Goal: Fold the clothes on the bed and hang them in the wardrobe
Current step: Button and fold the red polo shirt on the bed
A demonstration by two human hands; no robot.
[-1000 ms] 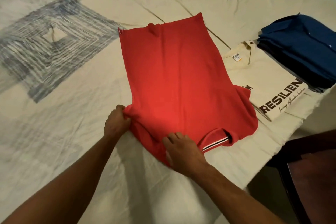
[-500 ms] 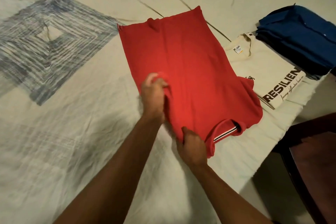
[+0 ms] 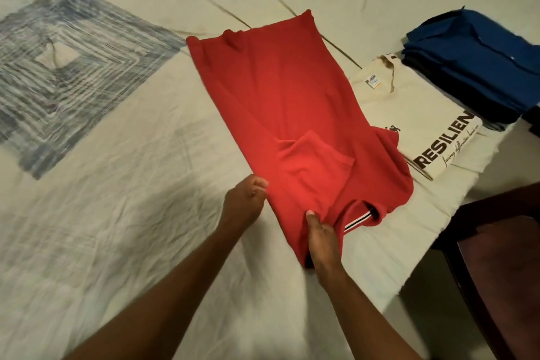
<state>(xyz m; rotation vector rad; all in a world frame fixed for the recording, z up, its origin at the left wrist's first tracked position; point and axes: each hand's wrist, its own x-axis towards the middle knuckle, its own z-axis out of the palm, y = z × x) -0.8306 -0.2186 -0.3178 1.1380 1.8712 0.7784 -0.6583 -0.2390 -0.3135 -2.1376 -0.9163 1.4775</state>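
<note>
1. Head view: the red shirt (image 3: pixel 280 114) lies half-folded on the bed sheet (image 3: pixel 117 228).
2. The right hand (image 3: pixel 321 237) pinches the shirt's near edge by the striped collar.
3. The left hand (image 3: pixel 245 202), fingers curled, touches its left edge; whether it grips, I cannot tell.
4. Right of the shirt lie a cream T-shirt (image 3: pixel 418 114) and folded blue clothes (image 3: pixel 479 64).

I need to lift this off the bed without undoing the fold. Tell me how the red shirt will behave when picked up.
The red shirt will probably go floppy: its folded-in sleeve already lies rumpled. It looks light, since the right hand pinches its near edge easily. Lifted from one end, the fold would likely slide open; the left hand could support the side.
</note>
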